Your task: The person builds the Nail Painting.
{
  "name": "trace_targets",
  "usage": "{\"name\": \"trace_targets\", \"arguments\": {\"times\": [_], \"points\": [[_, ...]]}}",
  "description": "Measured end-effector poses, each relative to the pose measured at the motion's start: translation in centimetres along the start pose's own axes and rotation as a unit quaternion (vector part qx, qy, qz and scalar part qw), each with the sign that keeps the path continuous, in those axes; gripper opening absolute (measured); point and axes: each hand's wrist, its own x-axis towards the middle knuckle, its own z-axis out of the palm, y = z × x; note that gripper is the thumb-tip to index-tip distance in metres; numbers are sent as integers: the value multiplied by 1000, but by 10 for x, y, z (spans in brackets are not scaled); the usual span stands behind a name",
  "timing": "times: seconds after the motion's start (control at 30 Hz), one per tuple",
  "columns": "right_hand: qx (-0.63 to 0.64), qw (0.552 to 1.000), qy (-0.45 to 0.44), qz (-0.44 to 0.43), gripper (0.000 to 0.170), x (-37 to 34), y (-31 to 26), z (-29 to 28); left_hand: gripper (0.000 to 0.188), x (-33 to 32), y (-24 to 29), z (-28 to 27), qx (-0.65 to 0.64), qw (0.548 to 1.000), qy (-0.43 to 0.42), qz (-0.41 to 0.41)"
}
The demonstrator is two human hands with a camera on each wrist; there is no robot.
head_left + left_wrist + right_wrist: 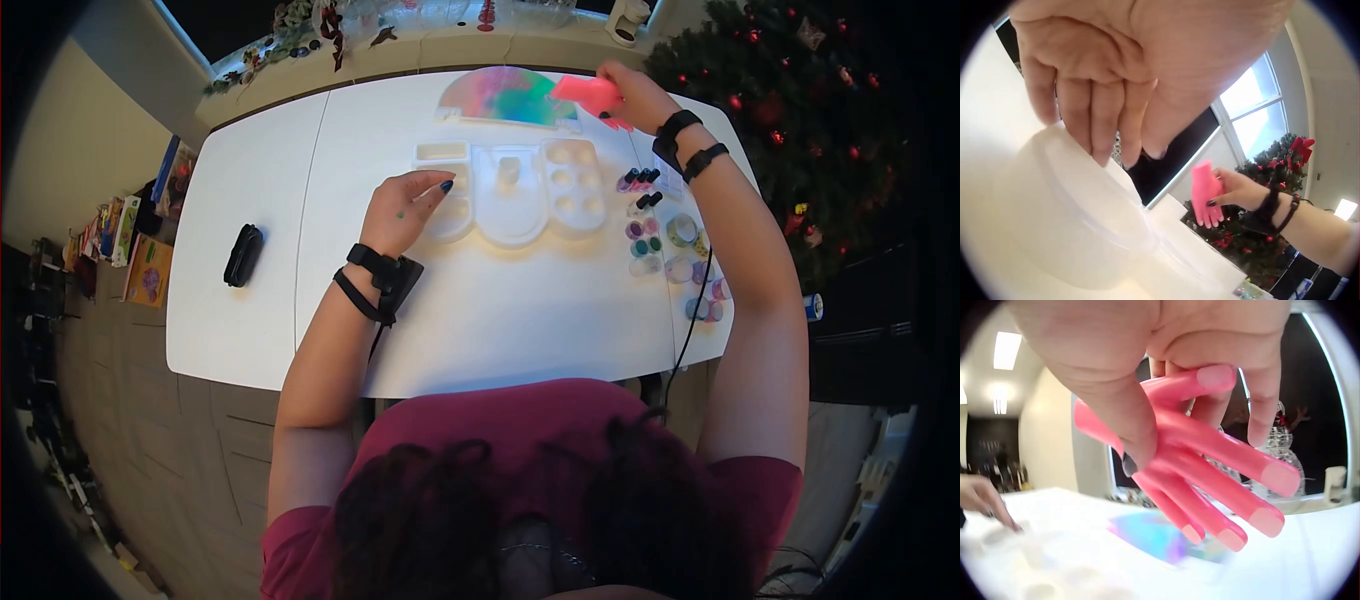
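Note:
A pink model hand (588, 95) (1191, 450) with pale nails is pinched between the thumb and fingers of my right hand (640, 98) (1147, 375), above the table's far right part. My left hand (398, 212) (1104, 75) hovers over the left side of a white moulded tray (512, 228), thumb and fingertips near each other, with nothing visible between them. The tray has rectangular wells on its left and round wells on its right. Behind it lies a shiny iridescent half-round piece (500, 97).
Small bottles and jars (645, 228) of several colours stand on the table's right side. A black case (243, 255) lies at the left. A dark cable (688, 345) crosses the right side. Beyond the table's right edge stands a decorated tree (790, 130).

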Motion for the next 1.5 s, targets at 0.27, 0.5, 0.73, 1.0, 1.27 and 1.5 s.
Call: {"name": "trace_targets", "arguments": {"times": [0.27,0.5,0.73,1.0,1.27,1.5], "points": [[625,776,83,-26,53,-90,-97,34,25,-23,4,0,108,992,40,49],[608,779,-100,119,46,-88,-119,91,17,-25,1,0,131,989,48,58],[519,831,-146,134,49,-58,-121,106,9,-21,-10,4,164,972,92,142],[522,831,-121,150,49,-56,-129,104,12,-24,-4,0,213,965,73,134],[375,924,-28,68,62,-62,-140,109,2,-31,4,11,236,960,73,132],[127,989,76,-7,84,-69,-164,123,9,-28,9,17,163,980,20,115]]}}
